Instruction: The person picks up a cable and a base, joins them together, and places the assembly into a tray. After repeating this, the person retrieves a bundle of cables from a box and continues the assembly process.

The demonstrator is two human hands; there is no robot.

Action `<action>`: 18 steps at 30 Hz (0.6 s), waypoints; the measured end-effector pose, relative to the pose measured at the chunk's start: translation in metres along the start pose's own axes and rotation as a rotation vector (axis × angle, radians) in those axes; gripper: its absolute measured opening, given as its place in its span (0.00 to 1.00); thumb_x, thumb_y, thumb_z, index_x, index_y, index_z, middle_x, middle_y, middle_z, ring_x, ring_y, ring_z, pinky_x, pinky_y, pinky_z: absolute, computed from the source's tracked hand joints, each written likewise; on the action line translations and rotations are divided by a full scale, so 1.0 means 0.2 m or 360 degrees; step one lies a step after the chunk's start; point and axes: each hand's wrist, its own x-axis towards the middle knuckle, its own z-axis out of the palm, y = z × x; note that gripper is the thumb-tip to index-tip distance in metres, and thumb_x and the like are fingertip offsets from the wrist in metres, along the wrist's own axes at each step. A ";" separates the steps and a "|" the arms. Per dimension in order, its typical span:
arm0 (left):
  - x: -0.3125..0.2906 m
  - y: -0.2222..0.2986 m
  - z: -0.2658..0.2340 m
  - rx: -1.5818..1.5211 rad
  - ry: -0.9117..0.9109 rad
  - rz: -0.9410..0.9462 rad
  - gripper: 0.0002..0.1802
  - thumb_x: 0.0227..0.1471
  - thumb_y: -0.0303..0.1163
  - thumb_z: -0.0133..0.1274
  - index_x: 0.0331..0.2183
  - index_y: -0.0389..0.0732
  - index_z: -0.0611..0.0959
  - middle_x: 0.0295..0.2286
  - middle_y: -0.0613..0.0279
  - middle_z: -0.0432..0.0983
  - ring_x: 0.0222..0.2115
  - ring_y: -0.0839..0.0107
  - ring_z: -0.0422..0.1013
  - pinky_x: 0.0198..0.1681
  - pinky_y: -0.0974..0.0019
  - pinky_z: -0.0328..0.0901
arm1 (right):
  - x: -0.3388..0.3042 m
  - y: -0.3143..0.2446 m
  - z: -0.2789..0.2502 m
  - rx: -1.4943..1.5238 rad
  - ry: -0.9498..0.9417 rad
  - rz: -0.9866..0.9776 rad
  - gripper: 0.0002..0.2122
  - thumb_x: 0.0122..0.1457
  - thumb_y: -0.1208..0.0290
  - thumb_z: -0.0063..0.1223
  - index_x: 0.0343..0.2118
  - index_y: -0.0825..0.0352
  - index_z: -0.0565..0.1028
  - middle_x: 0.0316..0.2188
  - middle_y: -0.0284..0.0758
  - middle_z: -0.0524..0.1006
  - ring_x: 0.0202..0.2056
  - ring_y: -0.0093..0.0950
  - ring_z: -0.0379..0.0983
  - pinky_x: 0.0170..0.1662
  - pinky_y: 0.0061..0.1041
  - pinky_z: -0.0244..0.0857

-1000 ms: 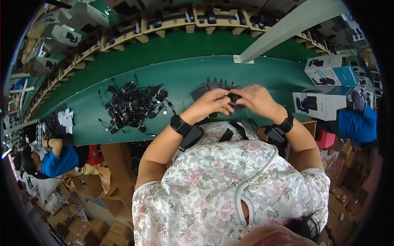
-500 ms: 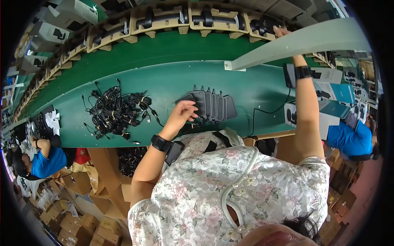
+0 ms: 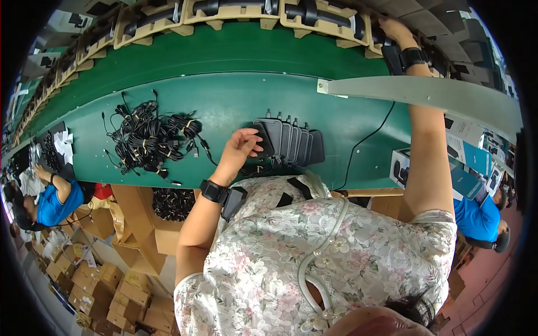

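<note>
My left hand (image 3: 242,147) rests with its fingers apart against the left end of a row of several dark flat devices (image 3: 294,140), which stand overlapping on the green table (image 3: 235,95). A black band sits on that wrist. My right hand (image 3: 394,28) is stretched far up to the cardboard trays (image 3: 235,14) at the back, over a long black part (image 3: 322,15) lying in one. Whether it grips anything there is unclear. A thin black cable (image 3: 364,140) runs down from under that arm to the table's near edge.
A tangled heap of black cables (image 3: 148,140) lies left of the devices. A grey beam (image 3: 426,95) crosses above the table at the right. Printed boxes (image 3: 465,165) stand at the right. People in blue work at the left (image 3: 50,201) and right (image 3: 479,218). Cardboard cartons (image 3: 112,280) are stacked below.
My hands were together over a device; the right one rose to the back trays. My left hand stayed at the row of devices.
</note>
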 end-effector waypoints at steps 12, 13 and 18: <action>-0.03 0.00 -0.06 -0.0144 0.0182 0.0001 0.12 0.53 0.26 0.42 0.42 0.37 0.69 0.35 0.60 0.72 0.30 0.74 0.70 0.33 0.74 0.64 | -0.18 -0.24 0.04 0.0779 0.0860 0.0438 0.13 0.56 0.65 0.38 0.33 0.70 0.70 0.27 0.50 0.72 0.28 0.48 0.67 0.33 0.39 0.63; -0.02 0.01 -0.07 -0.0127 0.0235 0.0006 0.11 0.53 0.25 0.42 0.41 0.37 0.69 0.34 0.60 0.72 0.29 0.75 0.70 0.31 0.74 0.64 | -0.20 -0.24 0.04 0.0809 0.0907 0.0423 0.13 0.56 0.65 0.38 0.33 0.70 0.70 0.27 0.50 0.72 0.28 0.48 0.67 0.34 0.40 0.63; 0.01 -0.07 -0.10 0.0037 0.0460 0.0094 0.12 0.49 0.23 0.47 0.39 0.38 0.71 0.32 0.60 0.72 0.30 0.73 0.70 0.29 0.74 0.64 | -0.23 -0.34 0.03 0.1008 0.1394 0.0282 0.13 0.56 0.65 0.37 0.35 0.69 0.70 0.30 0.51 0.72 0.31 0.48 0.68 0.35 0.42 0.61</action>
